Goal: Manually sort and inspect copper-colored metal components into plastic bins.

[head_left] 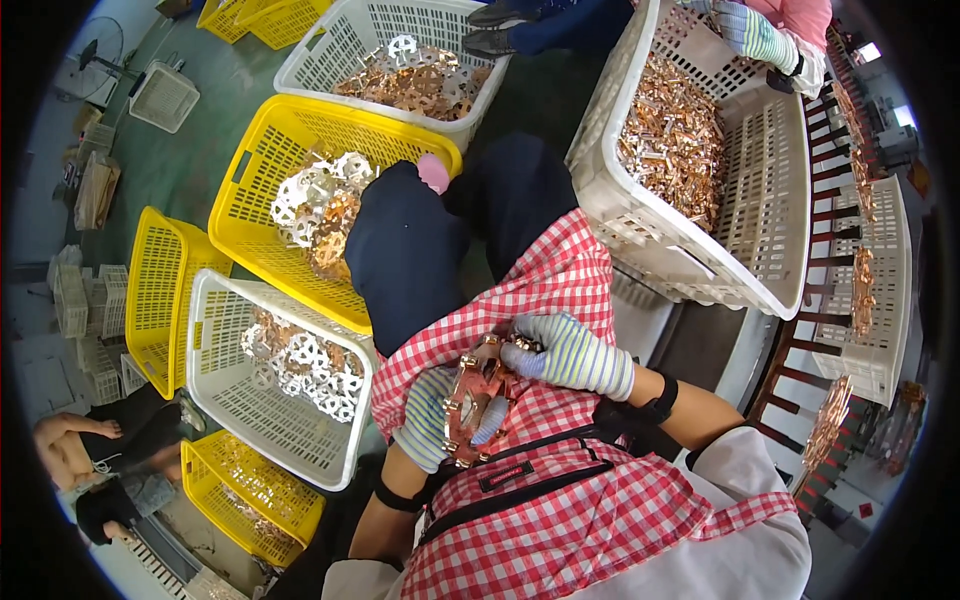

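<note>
Over my lap, my left hand (428, 418) in a striped knit glove grips a copper-coloured metal ring-shaped part (464, 402) with small shiny pieces around its rim. Some of the left fingers pass through the part's opening. My right hand (572, 355), gloved the same way, is closed at the part's upper right edge, its fingertips pinched together. Whatever small piece sits in that pinch is hidden. Under both hands lies a red-and-white checked apron (560, 265).
To the right stands a white crate (755, 185) of small copper pieces, with a co-worker's gloved hand (755, 38) at its rim. A yellow crate (240, 215) and white crates (205, 370) (300, 75) on the left hold silvery and copper ring parts. A rack with dark bars (830, 215) runs along the right.
</note>
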{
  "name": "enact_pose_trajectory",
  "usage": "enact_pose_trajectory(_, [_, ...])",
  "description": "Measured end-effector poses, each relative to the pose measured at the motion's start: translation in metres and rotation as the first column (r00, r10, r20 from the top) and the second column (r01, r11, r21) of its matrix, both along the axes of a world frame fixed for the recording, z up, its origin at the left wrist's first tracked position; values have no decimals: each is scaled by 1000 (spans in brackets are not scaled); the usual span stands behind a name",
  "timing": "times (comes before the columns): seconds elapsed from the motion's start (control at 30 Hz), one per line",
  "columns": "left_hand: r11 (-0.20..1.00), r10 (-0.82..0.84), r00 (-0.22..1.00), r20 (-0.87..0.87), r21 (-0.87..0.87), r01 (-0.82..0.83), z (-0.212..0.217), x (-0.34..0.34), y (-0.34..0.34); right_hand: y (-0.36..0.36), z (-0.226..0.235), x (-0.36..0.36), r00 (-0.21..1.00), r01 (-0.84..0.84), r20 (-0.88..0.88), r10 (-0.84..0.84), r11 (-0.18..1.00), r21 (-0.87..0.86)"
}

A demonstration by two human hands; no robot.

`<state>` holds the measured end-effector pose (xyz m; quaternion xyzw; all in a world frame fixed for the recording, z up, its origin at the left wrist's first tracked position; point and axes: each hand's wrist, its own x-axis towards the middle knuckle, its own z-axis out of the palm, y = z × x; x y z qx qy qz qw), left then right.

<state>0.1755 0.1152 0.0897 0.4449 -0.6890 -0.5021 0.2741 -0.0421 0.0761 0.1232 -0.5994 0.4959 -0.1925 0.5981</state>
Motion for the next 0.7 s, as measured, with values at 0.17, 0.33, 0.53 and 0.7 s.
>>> enact_pose_trajectory(0.17, [1000,20,998,-61,-13,-21,-20,-3,10,12,12,0,988,-18,-154,-9,985,-172])
enact_pose_trajectory(0.33, [968,99,971,-217,249,-43,-31,-6,20,15,13,-1,965,197,60,-254,860,472])
enact_pose_trajectory(0.53, [991,-50,996,69,-118,58,-9,-6,16,20,22,-1,985,157,-87,-151,985,67])
enact_pose_trajectory(0.7, [992,-109,988,112,-46,114,12,-9,10,24,24,-5,946,222,81,-314,809,545])
